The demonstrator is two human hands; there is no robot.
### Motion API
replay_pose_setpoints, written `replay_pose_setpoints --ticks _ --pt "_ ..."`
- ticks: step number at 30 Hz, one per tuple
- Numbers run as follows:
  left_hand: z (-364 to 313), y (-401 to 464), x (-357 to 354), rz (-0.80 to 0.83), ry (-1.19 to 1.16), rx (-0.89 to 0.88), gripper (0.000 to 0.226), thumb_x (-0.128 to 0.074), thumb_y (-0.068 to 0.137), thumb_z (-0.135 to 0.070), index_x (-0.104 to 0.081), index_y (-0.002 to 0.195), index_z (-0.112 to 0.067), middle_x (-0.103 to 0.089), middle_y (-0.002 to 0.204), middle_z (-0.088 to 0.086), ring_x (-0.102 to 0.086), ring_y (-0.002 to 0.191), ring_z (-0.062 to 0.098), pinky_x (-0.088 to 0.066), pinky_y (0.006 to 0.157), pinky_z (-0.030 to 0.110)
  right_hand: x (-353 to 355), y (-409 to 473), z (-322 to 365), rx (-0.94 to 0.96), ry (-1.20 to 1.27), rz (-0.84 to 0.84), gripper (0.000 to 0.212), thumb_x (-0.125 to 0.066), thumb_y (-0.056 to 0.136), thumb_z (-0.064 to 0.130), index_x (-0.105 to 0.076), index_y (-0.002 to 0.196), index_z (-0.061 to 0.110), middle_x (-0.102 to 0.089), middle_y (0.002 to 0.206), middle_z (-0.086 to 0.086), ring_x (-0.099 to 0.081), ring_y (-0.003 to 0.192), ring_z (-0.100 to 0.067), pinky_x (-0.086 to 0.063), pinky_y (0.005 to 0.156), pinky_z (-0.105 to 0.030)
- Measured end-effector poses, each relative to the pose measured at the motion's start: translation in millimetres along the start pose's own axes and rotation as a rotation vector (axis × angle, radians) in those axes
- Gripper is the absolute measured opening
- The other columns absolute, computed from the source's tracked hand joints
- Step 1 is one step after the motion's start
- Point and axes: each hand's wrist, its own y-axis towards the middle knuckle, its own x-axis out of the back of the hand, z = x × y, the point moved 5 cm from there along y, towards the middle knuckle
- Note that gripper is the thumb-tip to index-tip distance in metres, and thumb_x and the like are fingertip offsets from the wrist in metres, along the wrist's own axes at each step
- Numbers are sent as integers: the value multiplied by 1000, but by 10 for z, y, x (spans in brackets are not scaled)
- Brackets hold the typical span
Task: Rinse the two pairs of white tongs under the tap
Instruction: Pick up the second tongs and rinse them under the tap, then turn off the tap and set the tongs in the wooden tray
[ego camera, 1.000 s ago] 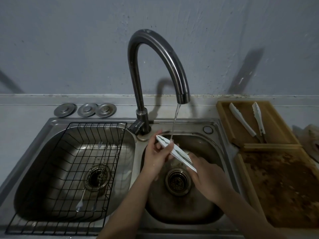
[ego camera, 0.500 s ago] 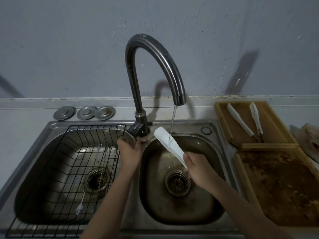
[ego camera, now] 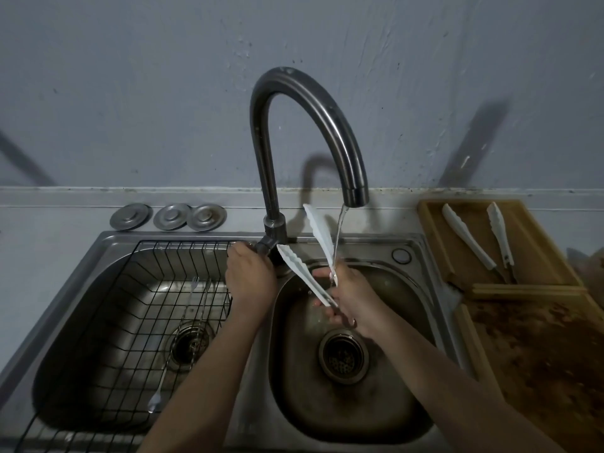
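Right hand [ego camera: 351, 299] is holding one pair of white tongs [ego camera: 318, 256] over the right sink basin [ego camera: 402, 397], fingers clamped round the hinge end. The arms have sprung apart since a moment ago; the stream is now running down the inner side of the far arm. Left hand [ego camera: 250, 276] has left the tongs and is curling its fingers on the tap lever [ego camera: 261, 248]; judging by that, the flow is being adjusted or shut. Second pair [ego camera: 474, 241] is lying in the wooden tray [ego camera: 428, 223] on the worktop, apparently still to rinse. Room: spout [ego camera: 356, 191] is close above the upper tip, tap stem just left; open basin below.
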Motion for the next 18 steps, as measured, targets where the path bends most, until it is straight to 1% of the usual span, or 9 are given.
replay_pose_setpoints --ticks 3,6,7,8,10,11,15,16,18 --pt "-85 63 -2 32 172 -30 29 -40 93 -17 -42 113 4 -51 119 23 -52 108 37 -45 85 44 96 -52 47 142 -203 -45 45 -27 93 56 -58 95 23 -62 70 -8 -50 42 -10 -34 35 -18" --pt "-101 79 -23 51 238 -21 30 -40 94 -17 -40 116 3 -49 122 21 -52 111 34 -47 86 41 217 -144 46 471 -525 -219 34 -27 95 47 -52 102 25 -56 72 9 -51 55 -2 -34 48 -19" --pt "-97 79 -29 54 248 -19 30 -41 94 -17 -39 117 3 -49 123 21 -52 111 34 -47 86 41 248 -161 20 541 -622 -258 31 -27 96 44 -50 105 24 -55 72 10 -52 58 -1 -35 50 -19" --pt "-89 76 -33 56 258 -19 30 -41 94 -17 -38 117 3 -48 124 20 -52 112 33 -48 86 41 276 -155 -33 544 -730 -266 29 -27 97 41 -49 106 23 -56 75 8 -54 61 -5 -38 52 -22" --pt "-85 58 -38 59 274 -24 31 -42 94 -17 -38 118 2 -48 124 20 -52 111 33 -49 85 40 341 -118 -217 395 -944 -205 25 -28 98 34 -47 93 19 -62 81 -2 -56 64 -14 -43 55 -30" --pt "-84 53 -37 59 275 -26 31 -43 94 -17 -38 118 2 -48 123 20 -53 111 33 -49 84 40 366 -122 -307 358 -1003 -188 24 -28 99 33 -45 88 21 -62 80 -3 -56 62 -14 -43 53 -30" --pt "-89 50 -29 42 215 -14 29 -43 93 -15 -39 115 2 -49 121 21 -54 108 35 -49 82 42 358 -226 -328 569 -965 -273 28 -20 96 45 -43 88 31 -55 74 5 -54 57 -7 -37 45 -21" --pt "-89 40 -29 39 207 -13 29 -43 93 -15 -39 115 3 -49 120 22 -54 107 35 -49 81 42 370 -203 -338 526 -983 -254 29 -21 97 44 -46 90 30 -58 77 2 -56 61 -10 -42 49 -24" --pt "-92 26 -18 28 196 -14 29 -44 93 -15 -39 115 3 -49 119 21 -56 106 35 -50 79 42 385 -99 -430 309 -1156 -122 30 -27 99 34 -55 103 22 -65 95 -9 -62 84 -21 -49 72 -34"
